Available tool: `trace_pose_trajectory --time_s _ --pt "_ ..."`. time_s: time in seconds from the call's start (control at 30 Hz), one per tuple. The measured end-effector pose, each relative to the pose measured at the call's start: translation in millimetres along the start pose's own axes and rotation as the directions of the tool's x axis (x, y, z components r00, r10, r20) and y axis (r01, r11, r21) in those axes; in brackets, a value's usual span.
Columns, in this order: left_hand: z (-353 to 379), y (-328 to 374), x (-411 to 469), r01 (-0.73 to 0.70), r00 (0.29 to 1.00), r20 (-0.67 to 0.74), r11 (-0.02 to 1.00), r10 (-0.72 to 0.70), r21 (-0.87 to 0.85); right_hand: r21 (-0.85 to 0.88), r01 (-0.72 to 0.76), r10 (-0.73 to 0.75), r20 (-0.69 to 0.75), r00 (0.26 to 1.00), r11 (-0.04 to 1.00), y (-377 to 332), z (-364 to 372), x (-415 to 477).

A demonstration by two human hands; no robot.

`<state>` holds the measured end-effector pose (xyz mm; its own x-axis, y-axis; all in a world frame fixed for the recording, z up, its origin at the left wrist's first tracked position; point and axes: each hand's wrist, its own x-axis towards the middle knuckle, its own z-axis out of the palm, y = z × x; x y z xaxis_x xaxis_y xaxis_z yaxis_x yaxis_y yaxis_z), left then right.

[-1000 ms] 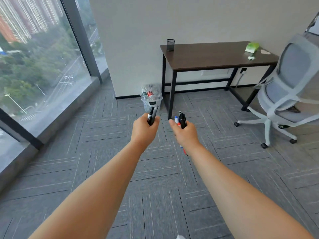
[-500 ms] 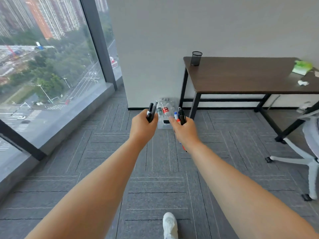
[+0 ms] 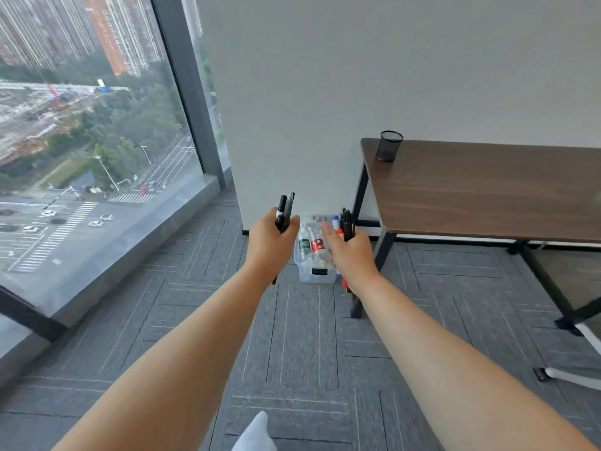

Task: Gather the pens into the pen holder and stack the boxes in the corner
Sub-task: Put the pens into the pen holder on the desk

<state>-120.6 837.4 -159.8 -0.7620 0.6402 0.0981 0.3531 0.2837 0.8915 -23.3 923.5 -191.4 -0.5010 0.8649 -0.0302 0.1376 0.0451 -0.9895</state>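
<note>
Pen holder (image 3: 389,146) nearer, left hand (image 3: 270,242) grips black pens (image 3: 285,208), right hand (image 3: 349,252) coloured pens (image 3: 345,224), ends hidden

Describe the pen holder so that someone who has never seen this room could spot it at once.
Find the dark wooden desk standing against the pale wall. The pen holder stands upright at the desk's far left corner, nearest the window. It is a small black mesh cup, the only thing on that end; the clear bin of bottles sits on the floor below.

Black wire-mesh pen holder (image 3: 389,146); matt wood-grain desk (image 3: 487,190).
</note>
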Motion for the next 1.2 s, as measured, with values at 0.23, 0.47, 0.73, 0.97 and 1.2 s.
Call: trace_pose_trajectory --time_s 0.23,0.47,0.73,0.97,1.2 --pt "29.0 -10.9 107.5 -0.027 0.996 0.087 0.999 0.031 -0.048 0.011 0.016 -0.015 -0.101 0.995 1.0 -7.0 12.1 95.2" --pt "46.5 -19.9 259.8 -0.1 0.977 0.183 0.992 0.112 -0.076 0.005 -0.014 0.015 -0.22 0.975 1.0 -22.2 46.9 223.1" --pt "67.2 -17.6 398.3 -0.094 0.951 0.286 0.99 0.121 -0.108 0.03 -0.078 0.084 -0.374 0.924 0.996 -42.4 76.8 345.8" --pt "112.8 -13.5 473.0 -0.085 0.943 0.308 0.985 0.129 -0.152 0.114 -0.027 0.079 -0.478 0.875 0.993 -36.4 75.6 425.3" --pt "184.8 14.5 551.6 -0.081 0.926 0.343 0.969 0.16 -0.234 0.084 -0.017 0.061 -0.559 0.827 0.996 -28.4 35.4 525.7"
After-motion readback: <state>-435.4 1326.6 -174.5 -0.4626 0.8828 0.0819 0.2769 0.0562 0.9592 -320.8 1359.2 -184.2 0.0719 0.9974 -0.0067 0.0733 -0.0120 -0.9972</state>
